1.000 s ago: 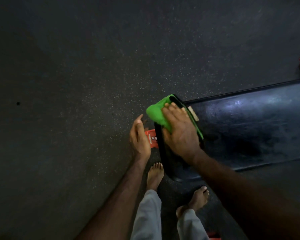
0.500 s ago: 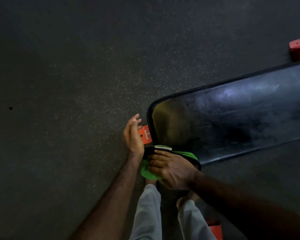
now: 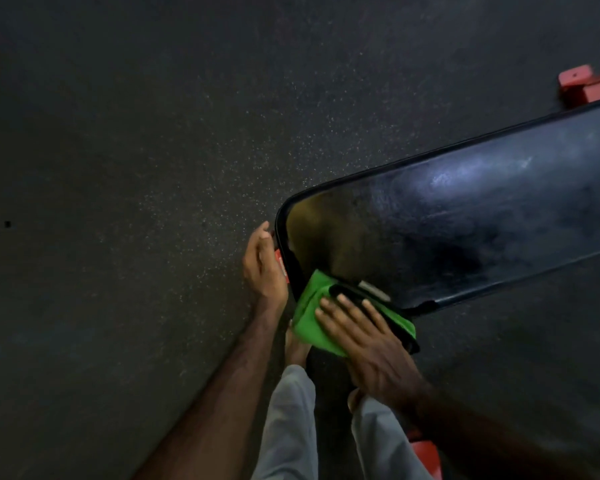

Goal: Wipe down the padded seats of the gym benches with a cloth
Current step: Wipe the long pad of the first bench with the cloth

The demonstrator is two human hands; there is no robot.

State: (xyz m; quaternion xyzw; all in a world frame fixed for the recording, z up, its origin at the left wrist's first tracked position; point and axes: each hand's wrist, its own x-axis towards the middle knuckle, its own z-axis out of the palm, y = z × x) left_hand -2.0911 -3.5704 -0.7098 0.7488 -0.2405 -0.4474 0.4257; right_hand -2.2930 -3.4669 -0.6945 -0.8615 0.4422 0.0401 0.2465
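Observation:
A black padded bench seat [image 3: 465,230] runs from the centre to the right edge, shiny with wet streaks. A folded green cloth [image 3: 317,317] with a black underside lies over the seat's near corner. My right hand [image 3: 368,344] presses flat on the cloth, fingers spread. My left hand [image 3: 262,263] hangs beside the seat's rounded end, fingers loosely curled and holding nothing; whether it touches the end is unclear.
Dark speckled rubber floor [image 3: 136,168] fills the left and top. Red bench frame parts show at the top right [image 3: 586,86], at the bottom [image 3: 426,455] and behind my left hand. My bare feet and grey trouser legs [image 3: 288,427] stand below the bench end.
My right hand with the cloth swept from the seat's far end corner down to the near corner, then turned flat on top of it. The left hand stayed beside the end.

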